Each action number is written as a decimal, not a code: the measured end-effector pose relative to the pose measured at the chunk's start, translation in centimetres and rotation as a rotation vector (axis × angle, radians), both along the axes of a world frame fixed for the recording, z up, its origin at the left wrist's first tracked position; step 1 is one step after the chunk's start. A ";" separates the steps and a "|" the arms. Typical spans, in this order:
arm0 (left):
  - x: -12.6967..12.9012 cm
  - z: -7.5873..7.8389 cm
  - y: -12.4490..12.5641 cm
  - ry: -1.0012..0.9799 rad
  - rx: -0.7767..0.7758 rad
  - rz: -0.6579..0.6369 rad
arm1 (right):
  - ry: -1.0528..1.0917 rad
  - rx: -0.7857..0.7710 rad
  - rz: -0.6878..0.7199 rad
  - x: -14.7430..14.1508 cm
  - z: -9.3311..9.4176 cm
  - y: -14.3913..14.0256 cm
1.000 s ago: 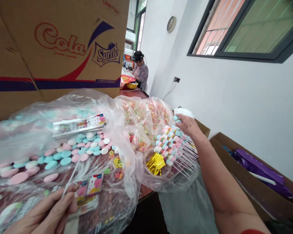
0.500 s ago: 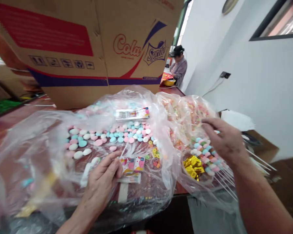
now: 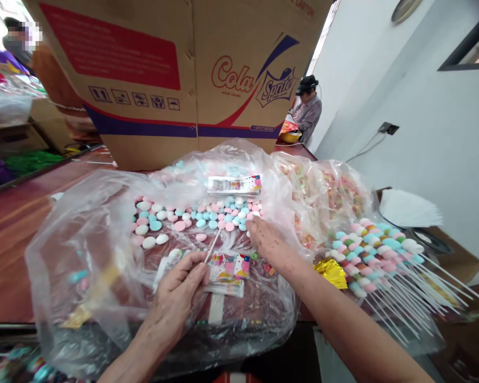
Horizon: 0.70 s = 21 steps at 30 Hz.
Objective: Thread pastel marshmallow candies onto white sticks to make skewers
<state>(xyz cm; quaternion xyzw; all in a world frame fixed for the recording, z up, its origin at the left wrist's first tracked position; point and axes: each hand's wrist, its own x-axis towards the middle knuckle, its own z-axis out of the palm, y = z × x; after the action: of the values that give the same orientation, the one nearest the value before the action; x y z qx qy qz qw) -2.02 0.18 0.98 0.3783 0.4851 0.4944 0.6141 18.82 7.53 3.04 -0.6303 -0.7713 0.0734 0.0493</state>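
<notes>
My left hand point(image 3: 186, 279) pinches a thin white stick point(image 3: 212, 246) that points up and away. Under and beside its fingertips lie printed wrappers point(image 3: 228, 266) with colourful patterns. My right hand point(image 3: 268, 242) hovers at the right edge of the pink, blue and white candies point(image 3: 213, 217), its fingers stretched out and pointing down; nothing shows in them. Small ring-shaped candies point(image 3: 268, 269) lie partly hidden beneath that wrist. To the right is a stack of candy skewers point(image 3: 377, 252), soft-coloured pieces on white sticks, beside crumpled gold foil point(image 3: 332, 273).
A large cardboard carton point(image 3: 143, 69) stands at the back. Clear plastic bags point(image 3: 80, 213) spread over the table point(image 3: 27, 218); another wrapper stack point(image 3: 235, 184) rests behind the candies. White sheets point(image 3: 409, 206) are at right. A person point(image 3: 309, 109) sits farther off.
My right hand has moved left from the skewer stack to the candy pile, leaving the skewers in plain view. My left hand keeps hold of the stick. The camera view has shifted left.
</notes>
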 end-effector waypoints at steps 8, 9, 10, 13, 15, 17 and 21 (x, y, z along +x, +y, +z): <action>1.0 0.3 0.2 -0.086 -0.054 0.069 | 0.237 0.071 -0.142 -0.4 -1.0 1.0; 1.1 0.5 0.2 -0.085 -0.057 0.074 | 0.236 0.069 -0.157 -0.7 -1.1 1.1; 1.2 0.5 0.2 -0.086 -0.060 0.081 | 0.233 0.062 -0.163 -0.9 -1.2 1.3; 1.2 0.6 0.3 -0.080 -0.062 0.084 | 0.255 0.023 -0.150 -1.2 -1.0 1.6; 1.2 0.6 0.3 -0.058 -0.047 0.063 | 0.287 -0.003 -0.126 -1.0 -0.9 1.8; 1.2 0.6 0.3 -0.023 -0.029 0.036 | 0.317 -0.024 -0.107 -0.8 -0.9 2.0; 1.4 0.9 0.3 0.023 -0.019 0.002 | 0.352 -0.049 -0.076 -0.6 -0.9 2.2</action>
<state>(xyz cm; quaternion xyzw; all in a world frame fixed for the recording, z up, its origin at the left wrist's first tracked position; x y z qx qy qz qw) -0.66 0.47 1.89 0.3774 0.4972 0.4861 0.6117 18.17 9.71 2.10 -0.6374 -0.7244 0.1996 0.1707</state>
